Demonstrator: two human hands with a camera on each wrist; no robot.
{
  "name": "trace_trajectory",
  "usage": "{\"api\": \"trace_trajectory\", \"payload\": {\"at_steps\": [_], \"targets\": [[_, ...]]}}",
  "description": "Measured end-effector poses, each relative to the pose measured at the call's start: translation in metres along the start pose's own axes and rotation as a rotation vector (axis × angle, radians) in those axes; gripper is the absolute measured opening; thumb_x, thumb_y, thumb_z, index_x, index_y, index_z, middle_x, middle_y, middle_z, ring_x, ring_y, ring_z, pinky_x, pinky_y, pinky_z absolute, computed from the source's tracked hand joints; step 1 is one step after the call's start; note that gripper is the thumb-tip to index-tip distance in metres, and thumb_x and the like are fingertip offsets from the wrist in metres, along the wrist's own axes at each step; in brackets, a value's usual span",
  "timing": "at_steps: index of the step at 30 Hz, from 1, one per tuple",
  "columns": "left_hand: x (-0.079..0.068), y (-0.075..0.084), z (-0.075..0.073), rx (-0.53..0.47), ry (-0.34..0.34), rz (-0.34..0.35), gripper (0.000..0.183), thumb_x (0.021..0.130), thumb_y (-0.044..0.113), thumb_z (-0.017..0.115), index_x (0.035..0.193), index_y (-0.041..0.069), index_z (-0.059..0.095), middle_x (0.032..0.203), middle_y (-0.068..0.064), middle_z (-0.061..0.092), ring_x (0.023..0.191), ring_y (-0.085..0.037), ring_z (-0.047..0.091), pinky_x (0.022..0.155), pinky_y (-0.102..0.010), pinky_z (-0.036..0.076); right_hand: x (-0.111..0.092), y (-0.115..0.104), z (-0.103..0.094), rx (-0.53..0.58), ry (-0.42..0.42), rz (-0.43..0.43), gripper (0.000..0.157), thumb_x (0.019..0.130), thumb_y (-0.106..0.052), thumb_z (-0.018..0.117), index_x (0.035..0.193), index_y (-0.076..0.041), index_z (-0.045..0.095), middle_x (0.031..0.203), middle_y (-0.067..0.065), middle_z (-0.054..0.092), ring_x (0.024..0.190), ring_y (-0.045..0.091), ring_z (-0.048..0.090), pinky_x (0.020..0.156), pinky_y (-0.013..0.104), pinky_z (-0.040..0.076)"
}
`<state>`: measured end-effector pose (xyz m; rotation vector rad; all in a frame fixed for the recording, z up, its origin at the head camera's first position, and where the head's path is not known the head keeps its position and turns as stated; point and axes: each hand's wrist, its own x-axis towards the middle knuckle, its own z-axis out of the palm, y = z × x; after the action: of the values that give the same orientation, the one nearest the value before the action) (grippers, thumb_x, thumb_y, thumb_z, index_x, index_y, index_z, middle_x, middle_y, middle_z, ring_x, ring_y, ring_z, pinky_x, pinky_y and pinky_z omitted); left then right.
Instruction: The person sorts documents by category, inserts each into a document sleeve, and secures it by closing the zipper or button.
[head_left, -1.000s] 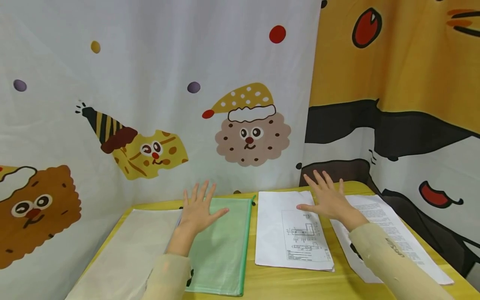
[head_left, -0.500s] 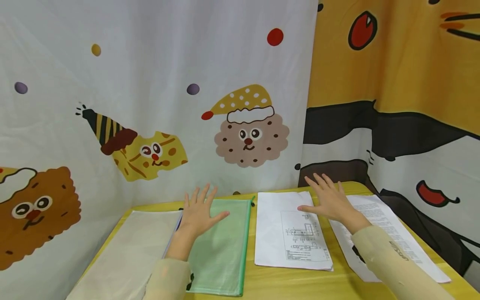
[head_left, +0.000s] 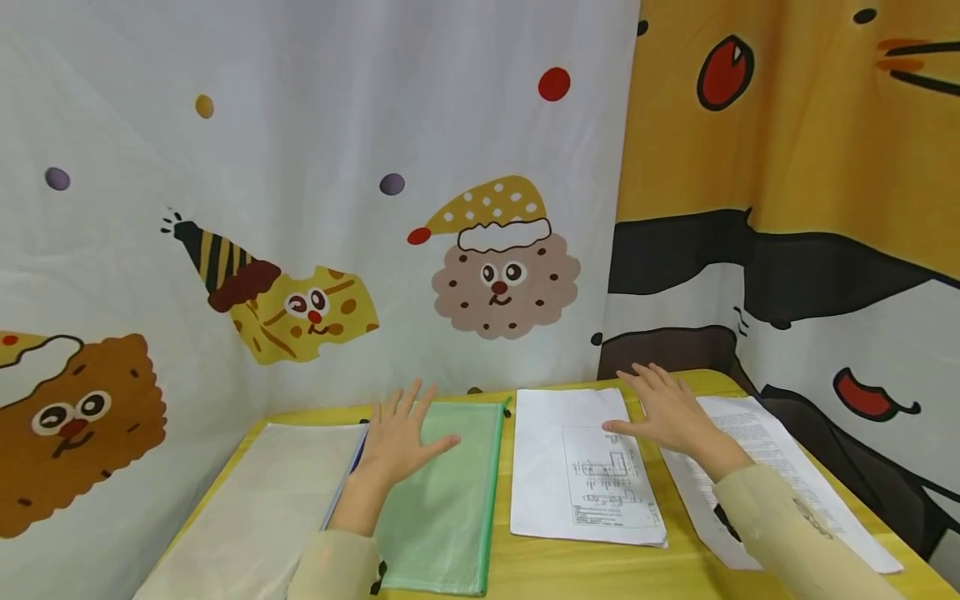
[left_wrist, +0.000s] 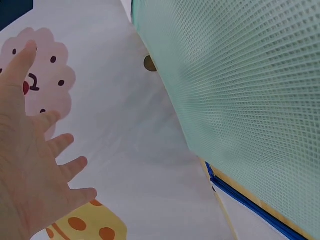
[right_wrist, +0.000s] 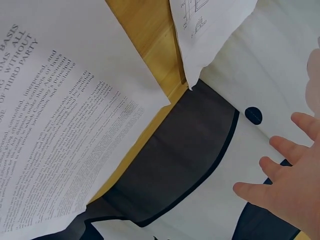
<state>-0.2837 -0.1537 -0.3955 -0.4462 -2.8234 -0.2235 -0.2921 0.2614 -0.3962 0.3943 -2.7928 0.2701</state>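
Note:
My left hand (head_left: 393,442) is held up with its fingers spread, above a green mesh zipper pouch (head_left: 446,500). It holds nothing; in the left wrist view the same hand (left_wrist: 30,155) stands apart from the pouch (left_wrist: 240,90). On the right, my other hand (head_left: 667,412) is raised with fingers extended and thumb out, between two sets of paper. Nothing is in it. Beneath its thumb side lie sheets with a printed technical drawing (head_left: 547,475). Text-printed sheets (head_left: 810,492) lie under its wrist and sleeve, partly hidden. The right wrist view shows the right hand (right_wrist: 290,170) away from the text sheets (right_wrist: 65,125).
A whitish pouch (head_left: 262,492) with a blue edge lies at the left of the yellow table (head_left: 540,575). A cartoon-printed curtain (head_left: 315,167) hangs right behind the table's far edge and continues around the right side.
Both hands sit slightly lower in view, and the whole scene has shifted down a little. The right hand's fingers look more tilted forward. The pouches and papers lie as before.

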Motion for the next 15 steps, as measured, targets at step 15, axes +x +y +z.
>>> {"api": "trace_trajectory", "payload": {"at_steps": [15], "targets": [[-0.0088,0.0021,0.0042,-0.059,-0.035,0.013,0.091,0.079,0.073,0.051,0.150,0.022,0.025,0.156,-0.007,0.020,0.139,-0.038,0.025,0.108,-0.060,0.023,-0.0101,0.0030,-0.0010,0.000,0.033,-0.041,0.093,0.075,-0.072,0.058,0.137,-0.003,0.046,0.143,0.026,0.037,0.130,0.048,0.032,0.103,0.067,0.023]]}}
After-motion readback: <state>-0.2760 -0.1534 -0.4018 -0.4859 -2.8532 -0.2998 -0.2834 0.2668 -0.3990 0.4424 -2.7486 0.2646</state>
